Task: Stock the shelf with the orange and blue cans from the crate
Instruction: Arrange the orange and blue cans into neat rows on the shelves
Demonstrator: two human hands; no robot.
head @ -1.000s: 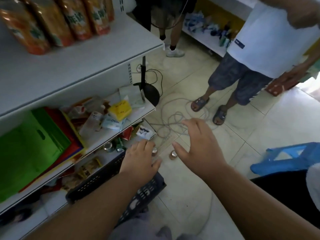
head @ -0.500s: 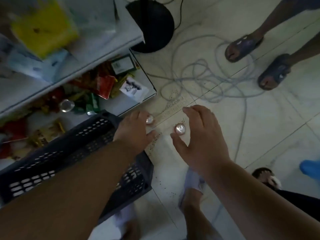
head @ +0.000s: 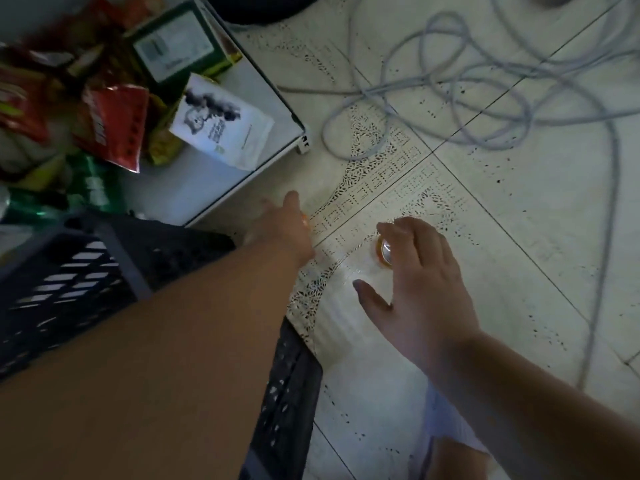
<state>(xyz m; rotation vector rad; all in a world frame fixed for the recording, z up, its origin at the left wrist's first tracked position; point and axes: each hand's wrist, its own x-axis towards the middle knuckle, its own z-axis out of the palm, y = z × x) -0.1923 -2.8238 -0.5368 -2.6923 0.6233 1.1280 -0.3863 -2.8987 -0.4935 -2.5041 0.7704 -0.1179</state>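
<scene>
Down mid-frame, the right hand (head: 419, 282) spreads open over an orange can (head: 383, 250) to grab it; left hand's (head: 284, 226) grip unclear.

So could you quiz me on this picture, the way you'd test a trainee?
1. True or false: the orange can under the right hand is on the floor, outside the black crate.
2. What lies looped on the tiles beyond the hands? A) grey cable B) broom C) towel
3. Which hand is nearer the crate?

Key: 1 true; 2 A; 3 the left hand.
</scene>
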